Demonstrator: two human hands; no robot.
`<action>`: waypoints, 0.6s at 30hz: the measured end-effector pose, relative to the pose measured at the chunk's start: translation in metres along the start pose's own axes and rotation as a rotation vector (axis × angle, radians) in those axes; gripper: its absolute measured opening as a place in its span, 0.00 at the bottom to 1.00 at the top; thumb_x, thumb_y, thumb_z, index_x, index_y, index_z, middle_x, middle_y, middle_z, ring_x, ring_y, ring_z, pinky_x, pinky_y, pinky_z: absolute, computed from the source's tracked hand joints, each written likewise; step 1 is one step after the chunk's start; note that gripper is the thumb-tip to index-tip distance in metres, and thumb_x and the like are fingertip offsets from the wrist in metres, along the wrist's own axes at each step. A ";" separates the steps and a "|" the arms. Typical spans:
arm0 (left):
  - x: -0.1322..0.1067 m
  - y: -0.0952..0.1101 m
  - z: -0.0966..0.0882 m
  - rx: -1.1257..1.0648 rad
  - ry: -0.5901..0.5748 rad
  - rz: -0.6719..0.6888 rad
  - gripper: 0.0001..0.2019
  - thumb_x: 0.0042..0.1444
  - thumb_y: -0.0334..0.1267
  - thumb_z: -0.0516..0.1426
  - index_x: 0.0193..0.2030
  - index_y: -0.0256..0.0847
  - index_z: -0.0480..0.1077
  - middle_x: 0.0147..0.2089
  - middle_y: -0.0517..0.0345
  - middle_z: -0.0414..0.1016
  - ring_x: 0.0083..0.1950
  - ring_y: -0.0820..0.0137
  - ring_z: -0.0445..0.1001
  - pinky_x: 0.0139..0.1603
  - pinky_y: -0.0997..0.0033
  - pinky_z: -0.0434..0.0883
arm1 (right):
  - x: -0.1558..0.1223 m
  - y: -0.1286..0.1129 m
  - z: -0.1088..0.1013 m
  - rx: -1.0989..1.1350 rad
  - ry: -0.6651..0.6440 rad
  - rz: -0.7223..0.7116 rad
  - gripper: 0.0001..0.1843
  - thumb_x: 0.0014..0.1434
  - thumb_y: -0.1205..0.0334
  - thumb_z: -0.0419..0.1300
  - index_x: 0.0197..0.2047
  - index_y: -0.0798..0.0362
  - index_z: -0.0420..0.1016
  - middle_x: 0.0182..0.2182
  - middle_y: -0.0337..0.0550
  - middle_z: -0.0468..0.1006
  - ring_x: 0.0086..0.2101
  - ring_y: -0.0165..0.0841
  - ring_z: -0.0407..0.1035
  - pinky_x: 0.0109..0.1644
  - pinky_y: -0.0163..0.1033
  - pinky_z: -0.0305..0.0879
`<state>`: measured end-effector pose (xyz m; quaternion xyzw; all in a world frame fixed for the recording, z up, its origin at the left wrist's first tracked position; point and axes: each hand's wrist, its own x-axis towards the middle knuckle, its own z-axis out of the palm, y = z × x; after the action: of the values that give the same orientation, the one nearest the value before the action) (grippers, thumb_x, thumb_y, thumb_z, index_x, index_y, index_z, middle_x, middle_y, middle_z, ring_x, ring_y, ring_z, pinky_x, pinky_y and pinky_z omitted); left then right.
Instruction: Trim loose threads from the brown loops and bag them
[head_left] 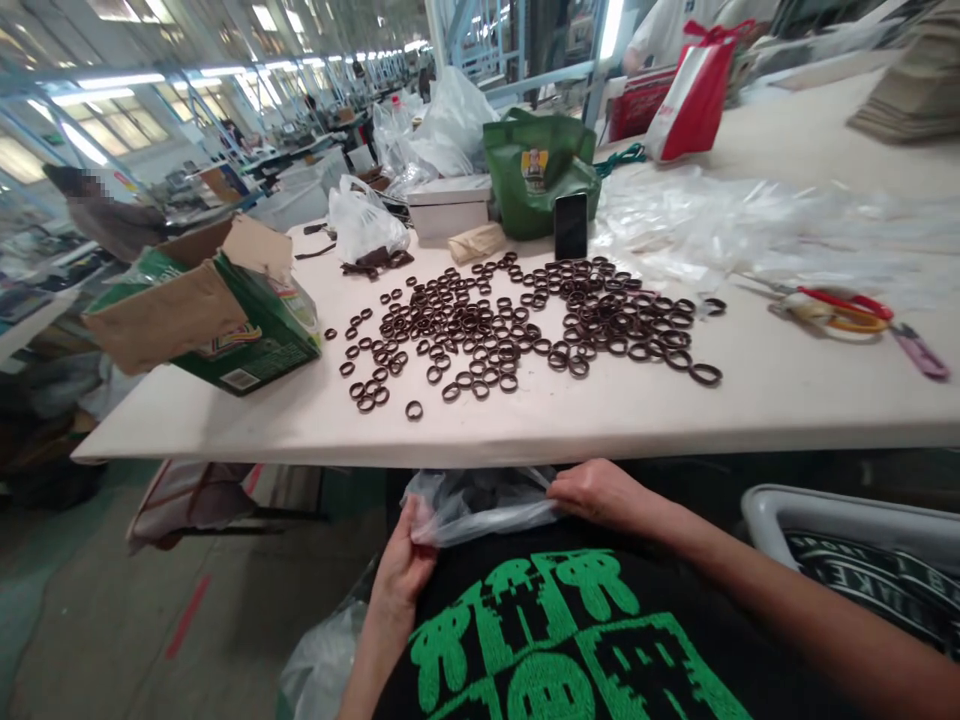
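Note:
A clear plastic bag [480, 515] is stretched between my two hands, just below the table's front edge. My left hand [405, 555] pinches its left side, and my right hand [592, 490] grips the right side with curled fingers. Dark shapes show through the bag's mouth, but I cannot make out what they are. On the table [600, 420] above lie many small dark brown rings [472, 335], spread in two loose heaps; some larger rings [660, 335] are on the right. Neither hand touches the rings.
A torn green cardboard box [255, 330] stands at the table's left. Behind the rings are a phone [571, 227], a green bag [536, 175] and a white box [450, 208]. Red-handled scissors [844, 300] lie at right, near clear plastic sheets [720, 220]. A grey bin [765, 500] stands at lower right.

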<state>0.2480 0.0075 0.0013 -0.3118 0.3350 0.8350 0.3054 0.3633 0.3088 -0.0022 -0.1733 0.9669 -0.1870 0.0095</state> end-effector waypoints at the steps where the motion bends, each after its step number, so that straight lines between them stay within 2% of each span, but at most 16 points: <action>1: -0.001 -0.004 0.001 0.057 0.016 -0.016 0.09 0.61 0.24 0.56 0.30 0.36 0.70 0.22 0.63 0.71 0.19 0.80 0.69 0.18 0.85 0.68 | -0.004 0.003 -0.002 -0.019 -0.015 0.026 0.16 0.68 0.63 0.50 0.34 0.54 0.77 0.27 0.41 0.75 0.25 0.30 0.64 0.29 0.35 0.49; 3: -0.002 -0.009 0.005 0.174 0.021 -0.062 0.06 0.59 0.23 0.58 0.32 0.35 0.72 0.25 0.60 0.74 0.20 0.78 0.70 0.17 0.84 0.68 | -0.011 0.005 -0.005 -0.066 -0.035 0.075 0.16 0.68 0.64 0.50 0.36 0.54 0.78 0.28 0.42 0.76 0.26 0.31 0.66 0.30 0.35 0.50; 6: 0.004 -0.010 0.010 0.220 -0.035 -0.119 0.08 0.58 0.24 0.59 0.28 0.35 0.70 0.18 0.65 0.66 0.14 0.81 0.63 0.12 0.84 0.61 | -0.021 0.006 -0.008 -0.144 -0.070 0.127 0.16 0.67 0.67 0.49 0.37 0.54 0.78 0.29 0.44 0.76 0.28 0.32 0.67 0.30 0.36 0.50; 9: 0.018 -0.007 0.013 0.175 -0.054 -0.079 0.09 0.64 0.25 0.53 0.32 0.36 0.69 0.15 0.73 0.55 0.11 0.84 0.55 0.11 0.88 0.56 | -0.031 0.001 -0.008 -0.145 -0.113 0.142 0.15 0.64 0.71 0.50 0.36 0.54 0.78 0.28 0.44 0.76 0.29 0.33 0.68 0.30 0.36 0.52; 11: 0.026 -0.004 0.013 0.145 -0.063 -0.035 0.12 0.67 0.24 0.47 0.37 0.37 0.69 0.14 0.75 0.52 0.11 0.86 0.52 0.12 0.91 0.53 | -0.035 -0.004 -0.005 -0.131 -0.160 0.158 0.14 0.62 0.71 0.51 0.34 0.54 0.78 0.28 0.44 0.77 0.29 0.34 0.70 0.31 0.35 0.55; 13: 0.030 0.000 0.012 0.127 -0.087 -0.004 0.15 0.68 0.24 0.43 0.38 0.38 0.68 0.15 0.75 0.51 0.11 0.86 0.51 0.12 0.93 0.51 | -0.039 -0.007 -0.002 -0.133 -0.212 0.211 0.11 0.60 0.70 0.54 0.34 0.54 0.77 0.28 0.44 0.78 0.30 0.35 0.72 0.32 0.35 0.58; 15: 0.030 0.002 0.012 0.129 -0.111 0.005 0.16 0.69 0.25 0.42 0.33 0.38 0.66 0.15 0.74 0.51 0.12 0.86 0.51 0.13 0.93 0.51 | -0.040 -0.006 0.001 -0.153 -0.239 0.307 0.09 0.59 0.67 0.57 0.40 0.56 0.77 0.31 0.47 0.80 0.31 0.39 0.75 0.33 0.36 0.62; 18: 0.034 0.004 0.018 0.177 -0.132 -0.012 0.20 0.70 0.30 0.43 0.24 0.38 0.58 0.16 0.71 0.52 0.13 0.86 0.52 0.13 0.91 0.52 | -0.041 0.005 0.003 -0.148 -0.232 0.481 0.20 0.57 0.60 0.61 0.52 0.60 0.73 0.34 0.54 0.81 0.34 0.47 0.77 0.35 0.42 0.69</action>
<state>0.2183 0.0286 -0.0116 -0.2299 0.3846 0.8190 0.3584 0.4002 0.3262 -0.0085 0.0406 0.9838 -0.0872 0.1516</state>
